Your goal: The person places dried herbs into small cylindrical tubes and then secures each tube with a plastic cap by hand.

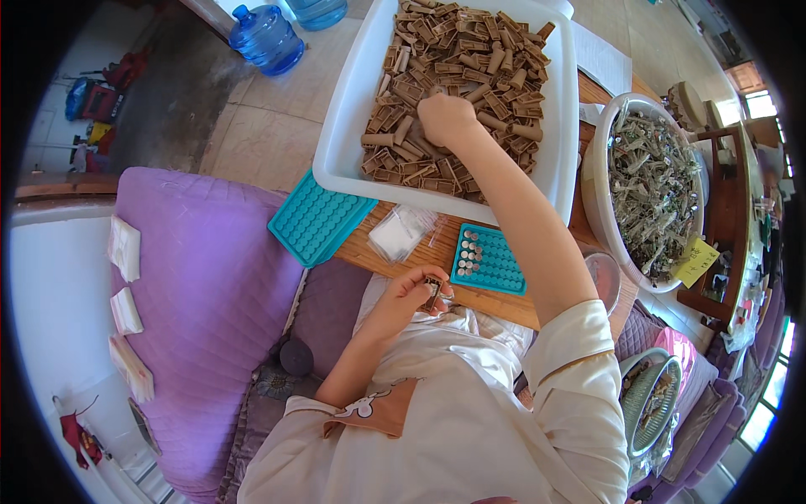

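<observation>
My left hand is closed around a small brown plastic housing, held above my lap near the table's front edge. My right hand reaches into a large white bin heaped with small brown plastic parts, some tube-shaped, some like open troughs. Its fingers curl down at the pile; what they grip is hidden. Between me and the bin, a teal tray on the wooden table carries several small silvery discs in its left part. A clear plastic bag with something white lies beside it.
Stacked teal trays overhang the table at the left. To the right stands a white tub of wrapped clear-and-dark pieces, with a yellow note. A round clear container sits near my right arm. Blue water jugs stand beyond.
</observation>
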Action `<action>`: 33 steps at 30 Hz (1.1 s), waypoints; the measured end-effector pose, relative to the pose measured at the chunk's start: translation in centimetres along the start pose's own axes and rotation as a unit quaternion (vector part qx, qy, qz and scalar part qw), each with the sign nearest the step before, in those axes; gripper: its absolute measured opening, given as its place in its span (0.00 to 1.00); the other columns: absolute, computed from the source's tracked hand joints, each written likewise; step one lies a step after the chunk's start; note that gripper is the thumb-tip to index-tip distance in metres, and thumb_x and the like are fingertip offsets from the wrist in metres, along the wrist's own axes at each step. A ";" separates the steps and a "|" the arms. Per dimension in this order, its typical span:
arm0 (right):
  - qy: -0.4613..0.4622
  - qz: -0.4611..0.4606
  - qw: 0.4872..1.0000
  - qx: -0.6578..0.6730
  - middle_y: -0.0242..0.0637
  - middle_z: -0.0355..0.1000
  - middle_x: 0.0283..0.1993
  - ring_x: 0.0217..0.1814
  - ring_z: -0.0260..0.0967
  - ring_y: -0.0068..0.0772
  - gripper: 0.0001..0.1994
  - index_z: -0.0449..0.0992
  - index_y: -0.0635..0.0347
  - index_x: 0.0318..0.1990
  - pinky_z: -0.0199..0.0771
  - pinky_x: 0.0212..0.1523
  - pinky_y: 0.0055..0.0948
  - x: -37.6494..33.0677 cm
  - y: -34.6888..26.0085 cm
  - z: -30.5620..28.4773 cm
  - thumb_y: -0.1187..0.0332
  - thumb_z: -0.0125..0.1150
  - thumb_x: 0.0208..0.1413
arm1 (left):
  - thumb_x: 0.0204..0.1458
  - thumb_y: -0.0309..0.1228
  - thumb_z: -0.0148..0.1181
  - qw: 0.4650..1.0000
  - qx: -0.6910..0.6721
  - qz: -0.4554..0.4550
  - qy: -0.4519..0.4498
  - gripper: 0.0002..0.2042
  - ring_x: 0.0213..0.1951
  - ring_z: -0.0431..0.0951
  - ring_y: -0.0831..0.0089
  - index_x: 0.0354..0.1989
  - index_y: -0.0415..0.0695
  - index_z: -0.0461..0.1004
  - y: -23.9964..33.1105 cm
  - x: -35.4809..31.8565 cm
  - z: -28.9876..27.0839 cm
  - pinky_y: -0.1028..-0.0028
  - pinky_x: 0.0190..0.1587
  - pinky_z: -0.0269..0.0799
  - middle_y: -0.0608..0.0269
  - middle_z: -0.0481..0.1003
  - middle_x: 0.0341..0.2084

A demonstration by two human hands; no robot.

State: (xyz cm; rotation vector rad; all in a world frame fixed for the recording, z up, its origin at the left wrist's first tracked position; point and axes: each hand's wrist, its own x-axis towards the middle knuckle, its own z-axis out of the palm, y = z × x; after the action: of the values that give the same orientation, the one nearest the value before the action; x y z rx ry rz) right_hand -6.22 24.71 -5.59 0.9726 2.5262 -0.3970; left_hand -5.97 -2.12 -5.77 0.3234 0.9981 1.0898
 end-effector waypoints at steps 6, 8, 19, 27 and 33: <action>0.171 0.024 0.984 0.045 0.44 0.69 0.35 0.42 0.67 0.44 0.17 0.70 0.59 0.37 0.70 0.40 0.35 -0.6 1.3 0.5 0.63 0.61 0.38 | 0.51 0.24 0.40 1.000 -0.018 0.006 0.007 0.10 0.28 0.70 0.80 0.39 0.43 0.66 -0.5 0.1 -1.1 0.81 0.31 0.66 0.64 0.70 0.30; 0.081 -0.071 0.990 0.086 0.42 0.67 0.37 0.43 0.66 0.43 0.18 0.68 0.58 0.39 0.69 0.40 0.34 -0.8 0.7 0.4 0.64 0.62 0.38 | 0.51 0.24 0.40 1.000 -0.020 0.008 0.007 0.09 0.28 0.70 0.80 0.39 0.43 0.66 -0.6 0.3 -1.1 0.81 0.30 0.66 0.64 0.70 0.30; 0.234 0.047 0.970 0.044 0.45 0.67 0.38 0.41 0.68 0.42 0.11 0.70 0.59 0.37 0.71 0.37 0.32 -0.9 2.9 0.3 0.74 0.52 0.43 | 0.51 0.24 0.40 1.000 -0.019 0.003 0.011 0.09 0.27 0.70 0.81 0.39 0.43 0.66 -0.7 0.2 -1.2 0.80 0.30 0.67 0.65 0.70 0.30; -0.050 -0.212 0.973 0.073 0.43 0.70 0.37 0.41 0.67 0.44 0.10 0.74 0.51 0.35 0.68 0.41 0.38 -0.7 2.5 2.1 0.70 0.47 0.46 | 0.51 0.25 0.41 1.000 -0.021 0.004 0.000 0.10 0.28 0.71 0.80 0.40 0.43 0.66 -0.8 0.5 -0.8 0.81 0.30 0.67 0.64 0.70 0.30; 0.082 0.013 0.993 0.090 0.45 0.69 0.41 0.45 0.66 0.44 0.17 0.69 0.56 0.46 0.66 0.45 0.37 -1.3 0.9 0.1 0.74 0.43 0.46 | 0.49 0.24 0.40 0.999 -0.021 0.000 0.041 0.11 0.26 0.71 0.77 0.40 0.41 0.66 -1.1 0.2 -1.5 0.80 0.29 0.67 0.63 0.70 0.30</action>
State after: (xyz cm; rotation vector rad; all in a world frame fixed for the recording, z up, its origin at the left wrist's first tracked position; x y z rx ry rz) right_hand -4.65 24.53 -5.20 1.1458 2.6563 -0.5676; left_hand -6.55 -2.83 -7.43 0.2467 1.0468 1.1304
